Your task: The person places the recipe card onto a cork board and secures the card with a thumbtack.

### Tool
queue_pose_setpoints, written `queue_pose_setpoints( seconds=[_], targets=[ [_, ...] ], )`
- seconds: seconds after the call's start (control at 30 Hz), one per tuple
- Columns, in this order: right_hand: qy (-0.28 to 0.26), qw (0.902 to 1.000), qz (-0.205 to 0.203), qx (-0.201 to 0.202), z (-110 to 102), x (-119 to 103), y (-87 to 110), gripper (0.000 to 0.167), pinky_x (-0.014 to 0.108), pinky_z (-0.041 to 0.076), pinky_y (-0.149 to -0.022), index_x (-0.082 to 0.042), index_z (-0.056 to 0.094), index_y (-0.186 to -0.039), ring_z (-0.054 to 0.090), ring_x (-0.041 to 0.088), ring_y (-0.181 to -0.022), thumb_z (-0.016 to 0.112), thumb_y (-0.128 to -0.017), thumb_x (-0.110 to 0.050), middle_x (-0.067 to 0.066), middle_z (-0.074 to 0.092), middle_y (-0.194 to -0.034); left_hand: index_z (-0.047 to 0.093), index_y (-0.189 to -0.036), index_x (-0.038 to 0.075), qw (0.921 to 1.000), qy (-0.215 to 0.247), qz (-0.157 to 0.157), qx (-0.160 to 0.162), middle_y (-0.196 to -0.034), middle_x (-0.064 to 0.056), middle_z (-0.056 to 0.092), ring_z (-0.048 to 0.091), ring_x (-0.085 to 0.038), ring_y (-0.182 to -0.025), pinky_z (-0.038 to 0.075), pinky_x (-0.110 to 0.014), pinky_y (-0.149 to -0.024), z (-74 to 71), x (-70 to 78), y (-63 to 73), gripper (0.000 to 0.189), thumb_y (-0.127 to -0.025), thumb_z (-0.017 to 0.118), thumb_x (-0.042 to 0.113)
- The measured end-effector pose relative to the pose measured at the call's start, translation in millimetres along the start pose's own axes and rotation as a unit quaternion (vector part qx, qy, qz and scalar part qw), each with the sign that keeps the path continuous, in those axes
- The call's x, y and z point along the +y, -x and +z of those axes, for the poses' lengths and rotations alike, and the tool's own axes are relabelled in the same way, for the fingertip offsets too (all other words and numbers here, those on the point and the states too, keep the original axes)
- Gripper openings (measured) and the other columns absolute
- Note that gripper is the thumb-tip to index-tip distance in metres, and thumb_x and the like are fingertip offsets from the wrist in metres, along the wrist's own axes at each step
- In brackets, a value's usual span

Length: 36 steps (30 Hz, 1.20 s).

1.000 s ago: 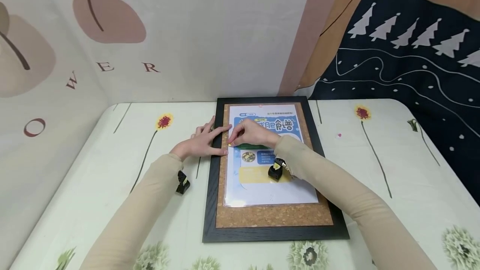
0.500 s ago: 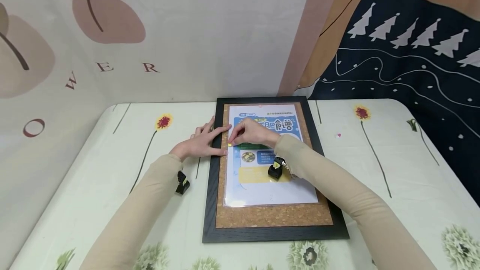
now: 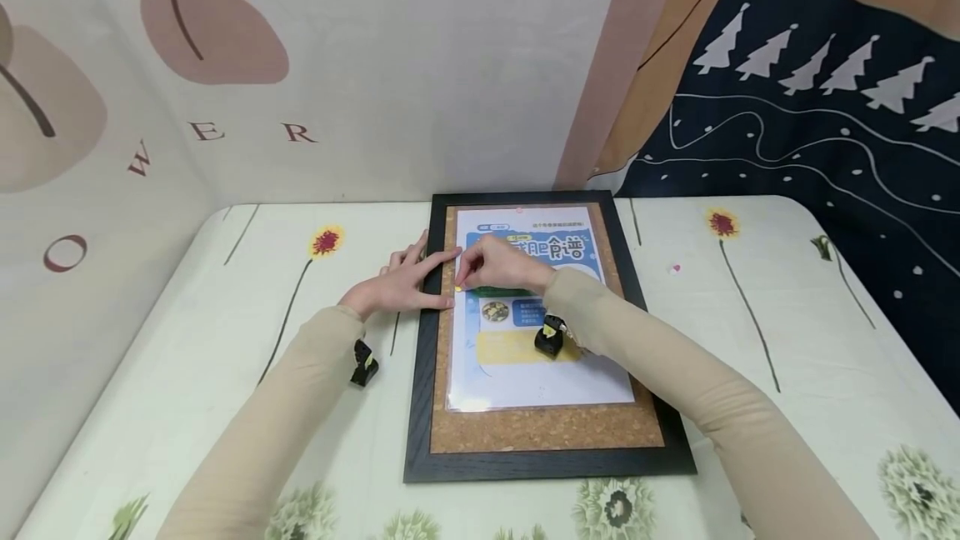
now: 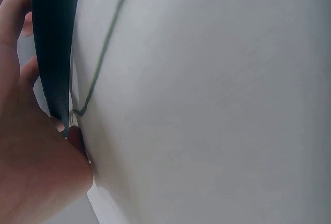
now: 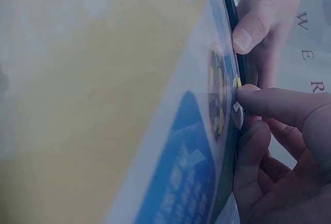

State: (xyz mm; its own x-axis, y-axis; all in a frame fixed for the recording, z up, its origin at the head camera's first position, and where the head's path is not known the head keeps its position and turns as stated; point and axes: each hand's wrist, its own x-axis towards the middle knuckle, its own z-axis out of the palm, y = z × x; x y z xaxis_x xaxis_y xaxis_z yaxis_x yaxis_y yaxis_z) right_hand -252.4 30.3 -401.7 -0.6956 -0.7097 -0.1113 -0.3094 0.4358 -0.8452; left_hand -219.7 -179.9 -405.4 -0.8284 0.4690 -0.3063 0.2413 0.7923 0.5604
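A cork board in a black frame lies on the table, and a printed sheet in a clear cover rests on the cork. My right hand reaches over the sheet to its left edge, fingers curled, and pinches a small yellow push pin there. Its fingertips hide most of the pin; a bit of yellow shows beside them in the head view. With fingers spread, my left hand rests across the frame's left side, thumb and index fingertip at the sheet's left edge.
A floral cloth covers the table around the board. To the board's right sits a tiny pink and white thing. Behind the table hang a pale printed cloth and a dark one with trees.
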Motion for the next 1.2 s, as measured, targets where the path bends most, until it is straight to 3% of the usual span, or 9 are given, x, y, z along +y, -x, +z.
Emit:
queue_pose_setpoints(
  seconds=[0.43, 0.77, 0.9, 1.07, 1.13, 1.2],
  targets=[
    [0.067, 0.9974, 0.016, -0.018, 0.5, -12.1, -1.7, 0.011, 0.023, 0.044, -0.068, -0.005, 0.069, -0.082, 0.056, 0.014, -0.072, 0.065, -0.085, 0.005, 0.009, 0.066, -0.086, 0.021, -0.155, 0.025, 1.0000, 0.000, 0.000, -0.001, -0.158, -0.014, -0.020, 0.005, -0.045, -0.135, 0.014, -0.071, -0.099, 0.1, 0.3, 0.5, 0.085, -0.087, 0.065, 0.049],
    [0.049, 0.9976, 0.048, -0.007, 1.9, -18.4, -0.6, 0.012, 0.024, 0.043, -0.067, -0.004, 0.070, -0.084, 0.054, 0.015, -0.070, 0.064, -0.086, 0.006, 0.006, 0.063, -0.083, 0.021, -0.155, 0.024, 0.9999, -0.011, 0.002, -0.001, -0.157, -0.016, -0.021, 0.005, -0.046, -0.135, 0.016, -0.067, -0.099, -1.5, -0.8, -0.8, 0.085, -0.087, 0.065, 0.049],
    [0.049, 0.9972, 0.058, -0.001, 3.6, -19.8, -1.4, 0.012, 0.023, 0.041, -0.063, -0.003, 0.069, -0.084, 0.052, 0.014, -0.067, 0.062, -0.085, 0.007, 0.008, 0.064, -0.092, 0.022, -0.155, 0.024, 1.0000, -0.008, 0.001, -0.001, -0.157, -0.016, -0.021, 0.006, -0.046, -0.134, 0.016, -0.067, -0.099, -1.5, -0.7, -0.9, 0.085, -0.086, 0.065, 0.049],
    [0.042, 0.9965, 0.072, 0.006, 4.8, -21.4, -0.7, 0.012, 0.022, 0.039, -0.061, -0.002, 0.068, -0.083, 0.050, 0.014, -0.065, 0.061, -0.084, 0.008, 0.012, 0.062, -0.120, 0.022, -0.155, 0.025, 1.0000, -0.005, -0.004, -0.002, -0.157, -0.016, -0.020, 0.007, -0.046, -0.133, 0.015, -0.067, -0.100, -0.7, 0.2, -1.2, 0.085, -0.086, 0.065, 0.049],
    [0.037, 0.9961, 0.080, 0.012, 4.9, -21.9, 0.3, 0.012, 0.023, 0.039, -0.061, -0.002, 0.068, -0.083, 0.050, 0.014, -0.065, 0.061, -0.084, 0.008, 0.011, 0.062, -0.118, 0.021, -0.155, 0.024, 1.0000, -0.006, -0.004, -0.003, -0.157, -0.016, -0.020, 0.007, -0.046, -0.133, 0.015, -0.067, -0.100, -0.5, 0.9, -1.4, 0.085, -0.086, 0.065, 0.049],
    [0.032, 0.9957, 0.085, 0.017, 4.8, -21.2, 0.9, 0.012, 0.023, 0.039, -0.061, -0.002, 0.068, -0.083, 0.049, 0.014, -0.065, 0.061, -0.083, 0.008, 0.009, 0.063, -0.103, 0.021, -0.155, 0.025, 0.9999, -0.009, -0.004, -0.004, -0.157, -0.016, -0.021, 0.008, -0.046, -0.132, 0.015, -0.067, -0.100, -0.3, 1.7, -1.7, 0.085, -0.087, 0.065, 0.049]
  ],
)
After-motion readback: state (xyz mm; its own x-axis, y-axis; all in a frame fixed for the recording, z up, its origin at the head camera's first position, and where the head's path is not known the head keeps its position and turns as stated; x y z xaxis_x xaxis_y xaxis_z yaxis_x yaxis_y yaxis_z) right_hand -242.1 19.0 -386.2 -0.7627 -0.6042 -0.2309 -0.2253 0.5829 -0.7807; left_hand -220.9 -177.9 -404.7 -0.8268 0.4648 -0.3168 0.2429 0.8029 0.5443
